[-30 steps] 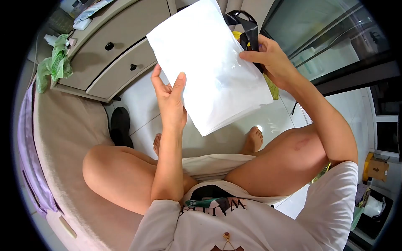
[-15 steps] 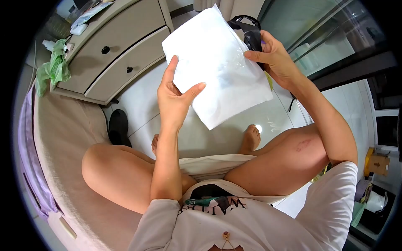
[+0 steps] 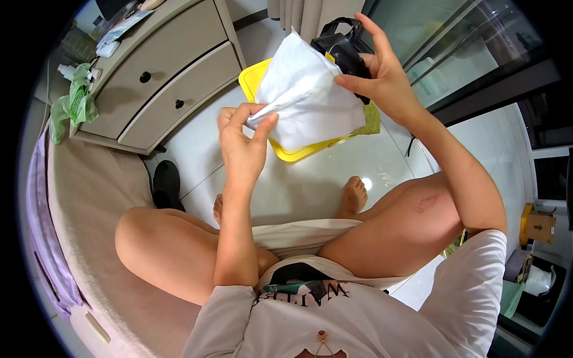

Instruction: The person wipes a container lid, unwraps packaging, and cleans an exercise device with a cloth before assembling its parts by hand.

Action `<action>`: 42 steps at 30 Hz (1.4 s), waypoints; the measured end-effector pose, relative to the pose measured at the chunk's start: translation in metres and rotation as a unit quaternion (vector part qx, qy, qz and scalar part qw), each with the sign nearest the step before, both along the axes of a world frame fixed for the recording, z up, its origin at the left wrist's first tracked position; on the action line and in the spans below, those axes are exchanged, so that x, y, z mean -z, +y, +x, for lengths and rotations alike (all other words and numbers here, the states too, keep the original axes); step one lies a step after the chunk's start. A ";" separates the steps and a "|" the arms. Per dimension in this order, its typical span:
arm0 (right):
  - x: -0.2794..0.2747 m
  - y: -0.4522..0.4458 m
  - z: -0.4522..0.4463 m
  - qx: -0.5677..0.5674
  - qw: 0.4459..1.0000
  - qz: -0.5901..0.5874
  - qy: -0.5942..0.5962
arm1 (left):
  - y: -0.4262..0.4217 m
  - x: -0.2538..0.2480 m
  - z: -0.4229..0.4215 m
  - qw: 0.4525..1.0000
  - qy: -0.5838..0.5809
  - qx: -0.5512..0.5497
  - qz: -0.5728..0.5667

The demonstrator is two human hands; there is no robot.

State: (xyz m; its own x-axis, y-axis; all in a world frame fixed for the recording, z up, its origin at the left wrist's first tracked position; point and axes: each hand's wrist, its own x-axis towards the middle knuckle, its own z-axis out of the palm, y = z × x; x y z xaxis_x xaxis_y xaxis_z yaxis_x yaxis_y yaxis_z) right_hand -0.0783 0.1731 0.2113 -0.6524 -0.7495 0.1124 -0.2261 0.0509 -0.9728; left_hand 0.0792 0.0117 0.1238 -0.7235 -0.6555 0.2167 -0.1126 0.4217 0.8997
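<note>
My left hand [image 3: 243,140] is closed, pinching the left edge of a thin white sheet [image 3: 310,95] between thumb and fingers, and creases run from that grip. My right hand [image 3: 379,77] has its index finger raised and its thumb on the edge of a black plastic bag [image 3: 343,51] beside the sheet. Its other fingers curl behind the bag, partly hidden. Behind the sheet, a flat yellow tray-like piece [image 3: 290,154] with rounded corners shows at the left and below. Green textured material [image 3: 371,119] sticks out at the lower right.
A beige drawer chest [image 3: 161,77] stands at the left, with a green plastic bag [image 3: 80,98] hanging from its corner. A black shoe [image 3: 166,184] lies on the tiled floor by the beige seat [image 3: 107,197]. Glass doors [image 3: 441,53] are at the right.
The white sheet has crumpled and drawn in, uncovering the yellow piece and more green material. My left fingers have closed on its edge. My right index finger has lifted.
</note>
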 end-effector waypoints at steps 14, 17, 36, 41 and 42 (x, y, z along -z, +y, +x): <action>-0.012 0.007 0.007 -0.123 0.823 0.181 0.524 | -0.001 -0.049 0.020 0.976 0.084 0.134 -0.149; -0.019 0.000 0.009 -0.156 0.851 0.209 0.457 | -0.008 -0.044 0.021 0.969 0.143 0.134 -0.154; -0.013 -0.004 -0.005 -0.148 0.973 0.150 0.098 | -0.018 -0.038 0.017 0.946 0.135 0.080 0.285; -0.008 -0.013 -0.001 -0.028 0.998 0.063 0.002 | -0.007 -0.022 0.010 0.814 0.251 0.079 0.518; -0.006 -0.016 0.001 -0.029 0.998 0.063 0.003 | -0.002 -0.021 0.007 0.775 0.274 0.096 0.561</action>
